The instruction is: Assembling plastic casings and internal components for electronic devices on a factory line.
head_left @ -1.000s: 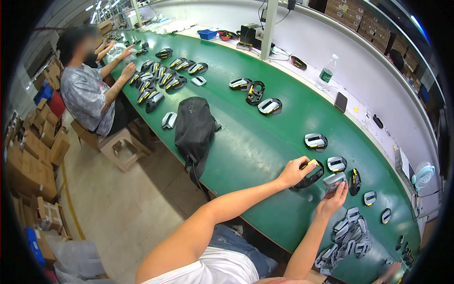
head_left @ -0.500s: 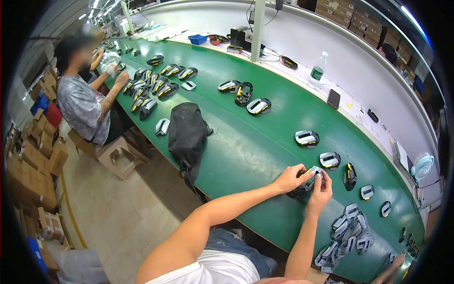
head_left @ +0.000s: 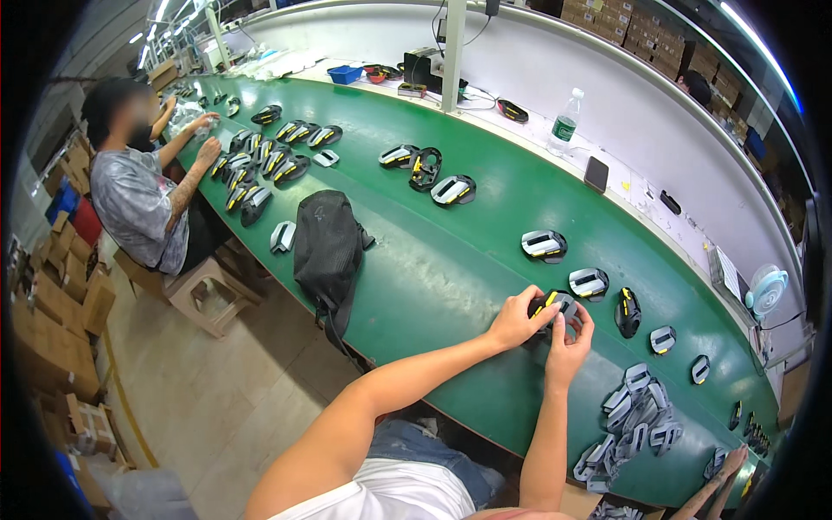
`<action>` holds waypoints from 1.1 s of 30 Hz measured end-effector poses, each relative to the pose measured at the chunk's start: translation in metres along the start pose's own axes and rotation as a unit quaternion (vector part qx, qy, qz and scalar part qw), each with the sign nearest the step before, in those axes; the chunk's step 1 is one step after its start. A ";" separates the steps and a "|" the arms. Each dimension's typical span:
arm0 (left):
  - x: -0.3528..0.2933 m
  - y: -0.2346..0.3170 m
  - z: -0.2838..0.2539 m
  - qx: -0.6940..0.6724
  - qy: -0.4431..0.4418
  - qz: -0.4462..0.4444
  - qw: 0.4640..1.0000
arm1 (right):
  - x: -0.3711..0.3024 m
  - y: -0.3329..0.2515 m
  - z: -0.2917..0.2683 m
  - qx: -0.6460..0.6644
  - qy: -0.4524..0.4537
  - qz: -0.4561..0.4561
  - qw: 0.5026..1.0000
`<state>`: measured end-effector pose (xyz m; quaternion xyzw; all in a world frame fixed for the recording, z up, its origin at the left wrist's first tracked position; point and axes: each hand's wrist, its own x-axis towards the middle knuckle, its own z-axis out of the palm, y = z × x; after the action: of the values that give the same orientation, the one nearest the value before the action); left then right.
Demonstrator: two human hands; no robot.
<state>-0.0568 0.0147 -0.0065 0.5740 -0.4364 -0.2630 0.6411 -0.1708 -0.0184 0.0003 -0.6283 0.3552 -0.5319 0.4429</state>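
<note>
Both my hands are closed around a black computer mouse point(head_left: 542, 303) with yellow side trim and a grey top cover, held just over the green table. My left hand point(head_left: 516, 321) grips its left side, the thumb along the yellow trim. From the right, my right hand point(head_left: 570, 342) pinches the grey cover end with thumb and fingers. The mouse's underside is hidden by my hands. Just beyond lie a mouse with a silver cover point(head_left: 588, 283) and a black-and-yellow mouse point(head_left: 627, 314). A heap of loose grey covers point(head_left: 640, 412) sits to the right of my right forearm.
A black bag point(head_left: 328, 247) lies left of my arms, with a group of mice point(head_left: 260, 160) beyond it. A bottle point(head_left: 565, 121) and a phone point(head_left: 596, 174) stand along the back. A co-worker point(head_left: 134, 191) sits far left; another person's hand point(head_left: 735, 459) is at lower right.
The grey cover, raised between my hands before, now sits lower against the mouse body. My view has shifted slightly right. The other person's hand at lower right has moved further into view.
</note>
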 end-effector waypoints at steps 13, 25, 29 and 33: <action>-0.001 0.000 0.003 -0.001 -0.012 -0.023 1.000 | 0.002 0.000 -0.008 0.014 0.003 -0.004 1.000; 0.001 -0.017 0.010 -0.054 -0.014 -0.060 0.997 | 0.009 -0.003 -0.020 0.157 0.009 0.091 0.983; 0.001 -0.019 0.014 -0.057 -0.050 -0.065 0.995 | 0.010 0.003 -0.024 0.168 0.023 0.089 0.982; -0.001 -0.026 0.020 -0.101 -0.042 -0.061 0.992 | 0.013 0.011 -0.028 0.201 0.035 0.118 0.972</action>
<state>-0.0701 0.0002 -0.0324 0.5202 -0.3984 -0.3679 0.6598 -0.1956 -0.0395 -0.0040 -0.4608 0.3276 -0.5582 0.6072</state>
